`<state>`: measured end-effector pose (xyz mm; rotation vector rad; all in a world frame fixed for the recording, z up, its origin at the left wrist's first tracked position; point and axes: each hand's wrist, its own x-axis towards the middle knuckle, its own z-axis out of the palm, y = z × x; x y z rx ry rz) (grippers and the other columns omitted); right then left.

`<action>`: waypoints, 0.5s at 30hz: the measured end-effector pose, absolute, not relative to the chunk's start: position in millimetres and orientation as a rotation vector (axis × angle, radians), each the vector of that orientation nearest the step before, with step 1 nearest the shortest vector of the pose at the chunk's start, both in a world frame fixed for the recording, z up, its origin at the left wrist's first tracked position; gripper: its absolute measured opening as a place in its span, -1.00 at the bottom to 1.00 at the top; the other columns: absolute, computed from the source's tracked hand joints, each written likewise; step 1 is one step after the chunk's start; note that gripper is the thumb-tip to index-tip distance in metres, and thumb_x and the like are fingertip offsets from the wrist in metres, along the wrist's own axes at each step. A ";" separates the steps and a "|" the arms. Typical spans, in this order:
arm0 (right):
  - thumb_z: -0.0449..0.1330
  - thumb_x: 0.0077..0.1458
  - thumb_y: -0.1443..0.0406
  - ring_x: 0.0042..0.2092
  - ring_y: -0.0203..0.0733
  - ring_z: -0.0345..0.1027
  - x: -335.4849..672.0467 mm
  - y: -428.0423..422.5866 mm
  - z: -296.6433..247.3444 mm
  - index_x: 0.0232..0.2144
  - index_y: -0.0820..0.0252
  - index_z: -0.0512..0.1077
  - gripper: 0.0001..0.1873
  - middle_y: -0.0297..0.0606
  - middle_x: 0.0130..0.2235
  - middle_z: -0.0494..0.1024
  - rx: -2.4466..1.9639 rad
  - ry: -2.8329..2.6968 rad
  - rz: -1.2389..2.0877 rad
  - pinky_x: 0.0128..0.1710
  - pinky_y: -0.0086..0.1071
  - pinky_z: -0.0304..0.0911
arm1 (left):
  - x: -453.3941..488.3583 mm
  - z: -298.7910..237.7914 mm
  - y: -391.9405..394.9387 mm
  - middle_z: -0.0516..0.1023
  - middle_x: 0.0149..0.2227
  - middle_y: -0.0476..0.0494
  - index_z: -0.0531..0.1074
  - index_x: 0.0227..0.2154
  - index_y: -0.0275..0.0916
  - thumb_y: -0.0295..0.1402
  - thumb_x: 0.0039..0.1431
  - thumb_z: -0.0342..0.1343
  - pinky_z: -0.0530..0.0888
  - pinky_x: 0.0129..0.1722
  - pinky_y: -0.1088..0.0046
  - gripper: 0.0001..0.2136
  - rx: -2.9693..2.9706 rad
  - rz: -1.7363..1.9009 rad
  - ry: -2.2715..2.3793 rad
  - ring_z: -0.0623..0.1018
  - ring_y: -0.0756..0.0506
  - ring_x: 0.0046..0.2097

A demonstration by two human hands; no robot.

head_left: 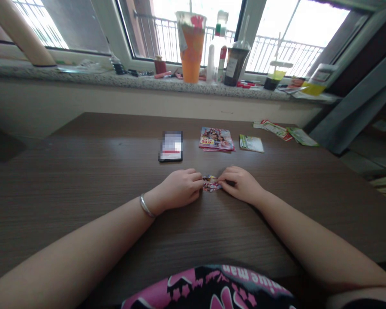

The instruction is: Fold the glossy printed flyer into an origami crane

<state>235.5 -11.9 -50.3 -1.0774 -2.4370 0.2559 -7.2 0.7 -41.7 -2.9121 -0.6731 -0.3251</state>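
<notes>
Between my two hands, low over the dark wooden table (122, 193), is a small folded piece of colourful printed paper (211, 183). My left hand (183, 187), with a silver bangle at its wrist, pinches the paper's left end. The fingertips of my right hand (239, 182) are closed on its right end. Just beyond my hands lies a small stack of printed leaflets (216, 138) with similar colours. A pixelated tablet or phone (171, 146) lies to the left of that stack.
Right of the leaflets is a smaller green and white paper stack (251, 143); more paper strips (275, 129) lie at the far right. The windowsill (141, 81) behind carries a large orange drink cup (191, 51), a dark drink cup (235, 64), bottles and small items.
</notes>
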 end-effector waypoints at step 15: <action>0.22 0.11 0.23 -0.04 -0.06 0.31 233.6 -8.8 -56.2 -0.10 0.14 0.50 -0.71 -0.16 -0.08 0.50 -1.136 -2.465 0.236 0.03 -0.14 0.23 | -3.4 -46.5 -1.4 0.47 -0.24 -0.16 0.42 -0.27 -0.26 -0.37 0.24 -0.02 0.40 -0.19 0.33 -0.86 -2.834 -0.443 -0.790 0.46 -0.12 -0.23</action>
